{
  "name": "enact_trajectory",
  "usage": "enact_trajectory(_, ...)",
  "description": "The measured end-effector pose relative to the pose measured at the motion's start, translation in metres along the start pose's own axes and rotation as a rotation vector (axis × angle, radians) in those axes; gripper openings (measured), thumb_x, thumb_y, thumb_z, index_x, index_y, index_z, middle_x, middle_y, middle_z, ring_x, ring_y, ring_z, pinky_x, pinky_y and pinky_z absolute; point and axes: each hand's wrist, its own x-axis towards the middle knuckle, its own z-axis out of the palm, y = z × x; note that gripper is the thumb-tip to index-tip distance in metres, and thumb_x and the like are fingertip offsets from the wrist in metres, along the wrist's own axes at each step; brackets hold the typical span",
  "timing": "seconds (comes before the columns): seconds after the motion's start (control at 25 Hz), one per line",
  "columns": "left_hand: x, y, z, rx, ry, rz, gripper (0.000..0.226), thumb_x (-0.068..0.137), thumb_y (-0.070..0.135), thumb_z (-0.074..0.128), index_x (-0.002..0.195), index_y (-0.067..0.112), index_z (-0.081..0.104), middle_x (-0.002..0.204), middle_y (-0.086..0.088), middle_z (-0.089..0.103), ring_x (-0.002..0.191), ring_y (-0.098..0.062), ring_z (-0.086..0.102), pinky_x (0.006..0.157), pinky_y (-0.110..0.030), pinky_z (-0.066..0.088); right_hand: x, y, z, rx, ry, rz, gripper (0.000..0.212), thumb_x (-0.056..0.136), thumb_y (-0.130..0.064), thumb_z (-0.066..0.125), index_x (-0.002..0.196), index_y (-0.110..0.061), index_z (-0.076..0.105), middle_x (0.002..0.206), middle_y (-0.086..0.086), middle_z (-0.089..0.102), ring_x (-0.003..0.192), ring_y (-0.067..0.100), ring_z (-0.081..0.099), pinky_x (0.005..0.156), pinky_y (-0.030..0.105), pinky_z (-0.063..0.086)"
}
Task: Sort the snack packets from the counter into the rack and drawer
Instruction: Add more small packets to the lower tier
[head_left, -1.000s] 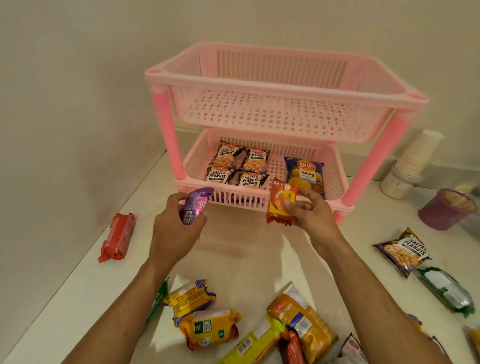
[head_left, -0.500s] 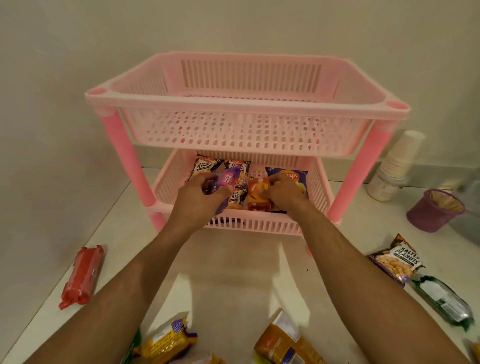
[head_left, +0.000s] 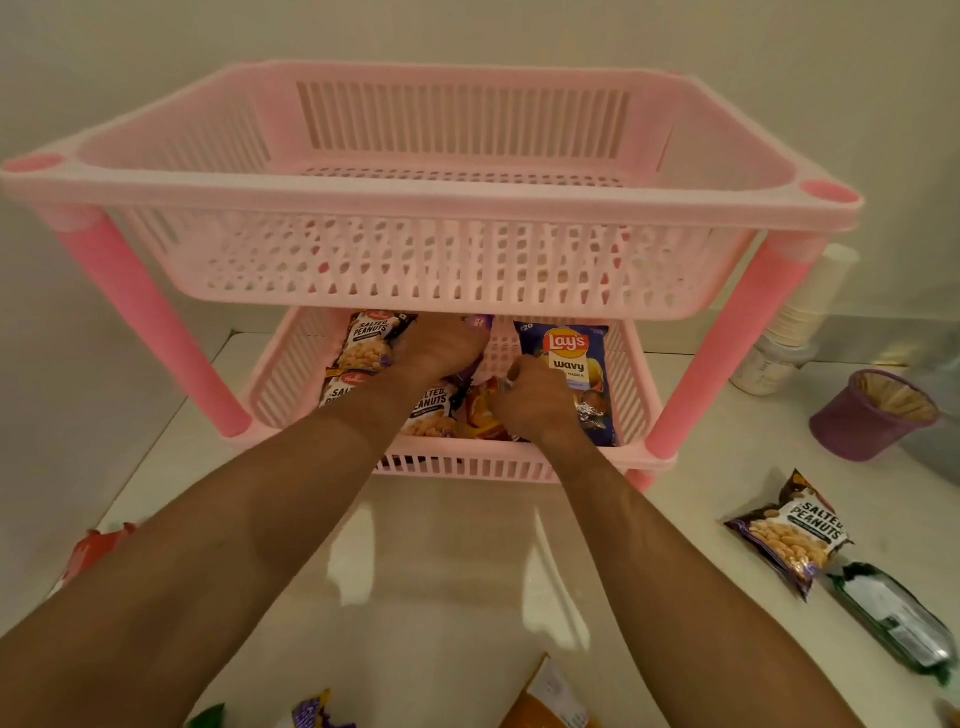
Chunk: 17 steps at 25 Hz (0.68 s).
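Head view, both hands now deeper in rack's lower tier (head_left: 447, 462), left hand (head_left: 441, 345) gripping purple packet (head_left: 478, 323), right hand (head_left: 535, 402) gripping orange packet (head_left: 480, 413)

Pink two-tier rack (head_left: 431, 195) at far centre; its lower tier holds peanut packets (head_left: 366, 343) and a blue chips packet (head_left: 569, 364). One peanut packet (head_left: 787, 530) and a green packet (head_left: 893, 618) lie flat on the right tabletop (head_left: 457, 571).

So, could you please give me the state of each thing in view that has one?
Top shelf: empty.
Bottom shelf: partly filled with packets.
Left hand: closed on purple packet.
Right hand: setting down orange packet.
Lay's bag: lying flat.
Peanut packet: unsorted, on counter.
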Motion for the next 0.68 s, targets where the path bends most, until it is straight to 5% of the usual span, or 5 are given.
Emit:
enact_trajectory(0.16, 0.01, 0.004, 0.027, 0.183, -0.033, 0.094, 0.048, 0.091, 0.024, 0.057, 0.136, 0.012, 0.047, 0.14, -0.014, 0.049, 0.126, -0.031, 0.047, 0.1, -0.033, 0.038, 0.0, 0.002, 0.007, -0.166, 0.046, -0.027, 0.052, 0.084, -0.034, 0.062, 0.13, -0.011, 0.053, 0.109, 0.011, 0.066, 0.097, 0.029, 0.064, 0.085, 0.042, 0.055)
enact_trajectory(0.4, 0.014, -0.001, 0.04, 0.411, -0.033, 0.11, 0.053, 0.087, 0.038, 0.061, 0.131, 0.01, 0.047, 0.131, -0.014, 0.055, 0.117, -0.03, 0.055, 0.099, -0.04, 0.046, 0.002, 0.002, 0.013, -0.192, 0.034, -0.025, 0.072, 0.087, -0.033, 0.066, 0.148, -0.021, 0.03, 0.117, 0.008, 0.059, 0.105, 0.026, 0.06, 0.089, 0.039, 0.052)
enact_trajectory(0.6, 0.009, 0.003, 0.035, 0.29, -0.05, 0.083, 0.053, 0.088, 0.04, 0.062, 0.13, 0.011, 0.049, 0.131, -0.012, 0.055, 0.117, -0.03, 0.054, 0.099, -0.038, 0.045, -0.001, 0.001, 0.012, -0.205, 0.044, -0.037, 0.054, 0.085, -0.036, 0.069, 0.131, -0.018, 0.049, 0.117, 0.007, 0.063, 0.105, 0.025, 0.061, 0.09, 0.039, 0.051)
enact_trajectory(0.68, 0.007, 0.004, 0.028, 0.232, -0.03, 0.096, 0.041, 0.086, 0.039, 0.063, 0.117, 0.013, 0.058, 0.12, -0.011, 0.062, 0.106, -0.028, 0.059, 0.087, -0.034, 0.046, -0.004, 0.002, 0.01, -0.245, 0.143, -0.06, 0.051, 0.083, -0.037, 0.069, 0.127, -0.019, 0.052, 0.117, 0.007, 0.063, 0.109, 0.026, 0.058, 0.092, 0.042, 0.049)
